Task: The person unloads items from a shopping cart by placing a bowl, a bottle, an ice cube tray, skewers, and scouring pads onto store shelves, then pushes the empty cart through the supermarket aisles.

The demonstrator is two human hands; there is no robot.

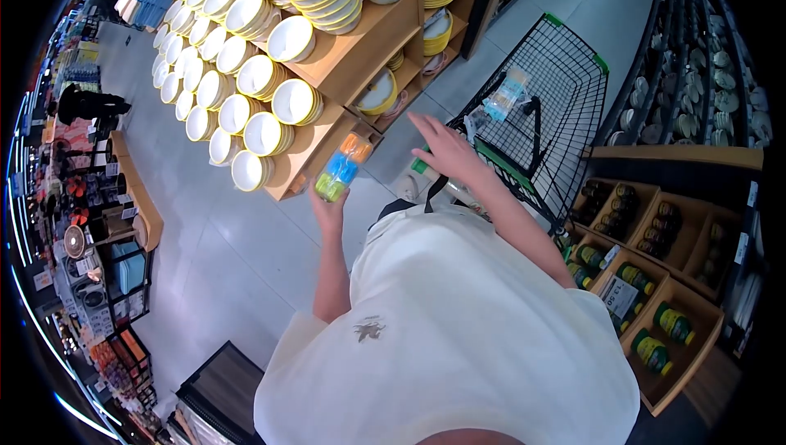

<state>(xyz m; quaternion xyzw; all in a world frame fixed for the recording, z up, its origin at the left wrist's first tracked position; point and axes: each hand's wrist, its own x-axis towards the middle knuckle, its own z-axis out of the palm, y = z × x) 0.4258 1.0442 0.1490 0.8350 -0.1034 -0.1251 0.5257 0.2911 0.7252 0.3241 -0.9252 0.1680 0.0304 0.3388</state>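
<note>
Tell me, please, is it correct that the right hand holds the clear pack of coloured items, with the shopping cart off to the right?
Not quite: the head view shows the clear pack in the left hand, not the right hand; the shopping cart is indeed off to the right.

Clear orange, blue and green pack [342, 168], tilted in left hand [329, 207]

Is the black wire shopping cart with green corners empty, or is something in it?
Not empty: a pale blue, see-through package lies inside the cart.
</note>
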